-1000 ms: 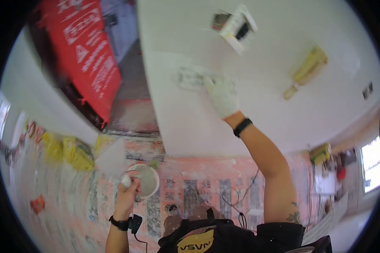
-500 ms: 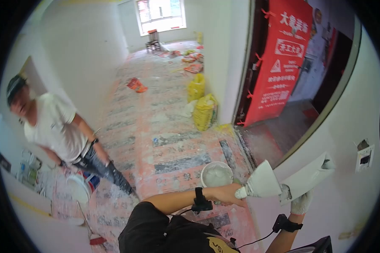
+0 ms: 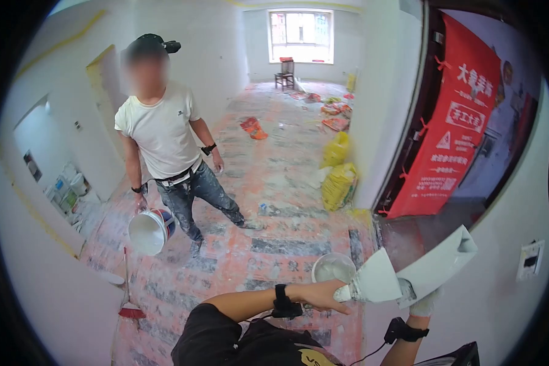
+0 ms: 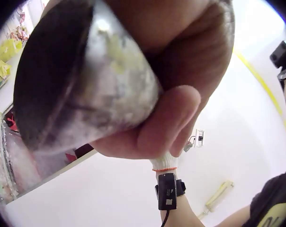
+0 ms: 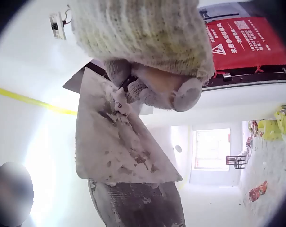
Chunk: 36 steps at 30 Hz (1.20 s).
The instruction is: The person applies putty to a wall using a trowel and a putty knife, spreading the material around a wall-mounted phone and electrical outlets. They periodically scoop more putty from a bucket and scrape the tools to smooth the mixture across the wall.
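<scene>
My bare left hand (image 3: 322, 295) grips the handle of a wide putty knife, whose pale fan-shaped blade (image 3: 377, 277) points right. In the left wrist view my left hand's fingers (image 4: 174, 118) curl round a smeared metallic piece (image 4: 119, 80). My gloved right hand (image 3: 423, 304), partly hidden under a long pale trowel (image 3: 442, 265), holds it tilted up to the right. The putty knife's blade edge meets or nearly meets the trowel. In the right wrist view the glove (image 5: 143, 38) is above a putty-smeared blade (image 5: 119, 137); a darker blade lies beyond.
A person in a white T-shirt (image 3: 160, 125) stands at left, holding a bucket (image 3: 147, 233). Another bucket (image 3: 333, 268) sits behind my left hand. A broom (image 3: 130, 311), yellow sacks (image 3: 338, 186), a red banner (image 3: 448, 131) and a wall box (image 3: 530, 260) surround the area.
My right hand and trowel have left the wall, and my left hand has brought the putty knife beside the trowel. The head view has swung round, bringing the other person into sight.
</scene>
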Motion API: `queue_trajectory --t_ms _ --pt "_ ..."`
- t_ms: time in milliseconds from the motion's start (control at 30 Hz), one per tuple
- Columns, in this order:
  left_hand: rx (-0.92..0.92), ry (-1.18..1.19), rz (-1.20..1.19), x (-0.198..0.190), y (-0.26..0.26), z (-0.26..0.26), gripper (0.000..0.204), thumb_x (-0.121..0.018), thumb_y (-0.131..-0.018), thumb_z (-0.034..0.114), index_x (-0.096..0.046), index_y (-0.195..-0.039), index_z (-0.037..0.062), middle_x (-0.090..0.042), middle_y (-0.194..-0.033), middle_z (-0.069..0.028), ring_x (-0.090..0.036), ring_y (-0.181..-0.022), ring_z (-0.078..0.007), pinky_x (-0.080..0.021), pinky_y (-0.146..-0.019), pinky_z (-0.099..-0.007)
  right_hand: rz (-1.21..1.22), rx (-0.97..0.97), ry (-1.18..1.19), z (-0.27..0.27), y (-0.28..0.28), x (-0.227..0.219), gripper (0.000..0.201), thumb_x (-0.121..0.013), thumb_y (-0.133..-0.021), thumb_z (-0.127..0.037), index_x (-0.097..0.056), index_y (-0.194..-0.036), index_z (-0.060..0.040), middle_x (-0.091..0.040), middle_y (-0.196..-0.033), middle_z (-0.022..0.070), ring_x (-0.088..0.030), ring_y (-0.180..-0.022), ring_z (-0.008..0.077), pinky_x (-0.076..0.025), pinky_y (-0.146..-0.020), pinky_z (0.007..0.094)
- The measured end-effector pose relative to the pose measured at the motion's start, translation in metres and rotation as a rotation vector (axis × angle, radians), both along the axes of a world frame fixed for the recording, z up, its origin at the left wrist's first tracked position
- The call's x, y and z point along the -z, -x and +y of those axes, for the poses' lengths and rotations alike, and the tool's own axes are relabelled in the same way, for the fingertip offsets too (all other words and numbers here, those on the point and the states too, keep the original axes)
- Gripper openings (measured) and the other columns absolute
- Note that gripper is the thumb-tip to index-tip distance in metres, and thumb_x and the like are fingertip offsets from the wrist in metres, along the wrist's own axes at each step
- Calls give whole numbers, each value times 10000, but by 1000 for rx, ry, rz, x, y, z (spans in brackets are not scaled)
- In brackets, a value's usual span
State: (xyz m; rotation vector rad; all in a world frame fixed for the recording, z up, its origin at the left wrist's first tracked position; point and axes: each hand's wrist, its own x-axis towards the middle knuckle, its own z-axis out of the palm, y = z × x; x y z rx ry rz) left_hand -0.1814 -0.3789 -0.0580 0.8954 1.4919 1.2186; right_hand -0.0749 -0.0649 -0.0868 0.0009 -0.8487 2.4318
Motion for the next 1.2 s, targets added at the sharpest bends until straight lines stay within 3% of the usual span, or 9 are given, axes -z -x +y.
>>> queue_trajectory --t_ms 100,633,667,700,733,867,967,1100,1200 --pt "-80 23 83 3 -6 5 433 -800 -898 328 -622 -1153 27 -673 -817 -20 -573 -551 -75 -464 -460 -243 -29 77 -8 -1 -11 2 493 -435 -1071 -314 -450 -1469 -24 -591 -1393 154 -616 -1222 330 -533 -1030 494" --pt "234 82 66 4 40 29 452 -787 -907 344 -622 -1185 28 -595 -787 16 -563 -611 -68 -501 -532 -238 44 265 2 -31 -52 -13 576 -490 -1052 -429 -433 -1486 -55 -572 -1430 136 -586 -1274 330 -479 -1106 523" --pt "280 85 318 -18 44 29 397 -801 -896 333 -647 -1123 47 -583 -735 36 -549 -594 -68 -447 -501 -235 193 164 -55 -34 -51 -7 618 -536 -1032 -449 -420 -1500 -63 -559 -1452 136 -582 -1286 325 -452 -1133 523" --pt "306 -54 269 -9 52 32 438 -822 -862 347 -661 -1107 22 -636 -767 5 -558 -636 -90 -477 -561 -260 59 342 29 -20 -63 28 663 -600 -1003 -451 -414 -1511 -69 -543 -1480 119 -551 -1332 307 -472 -1123 524" --pt "321 88 214 -24 56 34 425 -822 -866 339 -664 -1108 28 -642 -786 28 -559 -654 -79 -474 -591 -261 168 292 24 -43 -47 -13 521 -561 -1037 -323 -455 -1468 -52 -588 -1415 135 -608 -1260 290 -492 -1101 487" --pt "467 209 117 -10 85 59 333 -827 -874 243 -670 -1081 36 -577 -672 41 -483 -527 -55 -383 -471 -249 60 498 101 -65 -50 -37 416 -557 -1030 -183 -497 -1412 -30 -638 -1323 132 -680 -1131 256 -578 -982 412" --pt "536 135 133 -6 103 79 276 -821 -885 213 -597 -812 71 -532 -608 30 -476 -481 -52 -336 -425 -245 89 605 102 -60 -36 -41 402 -559 -1014 -113 -498 -1402 -27 -653 -1264 118 -684 -1105 243 -582 -967 400" --pt "693 104 167 -6 106 118 279 -821 -883 208 -591 -804 73 -536 -605 26 -470 -480 -49 -331 -425 -246 87 785 59 -69 -41 -66 369 -565 -1004 -80 -514 -1367 -39 -655 -1220 98 -684 -1089 223 -586 -952 388" --pt "821 11 284 10 109 151 288 -824 -878 205 -580 -790 79 -529 -601 26 -466 -474 -54 -326 -421 -250 -5 945 81 -68 -41 -64 351 -572 -992 -101 -527 -1338 -61 -676 -1122 48 -696 -952 169 -595 -796 332"
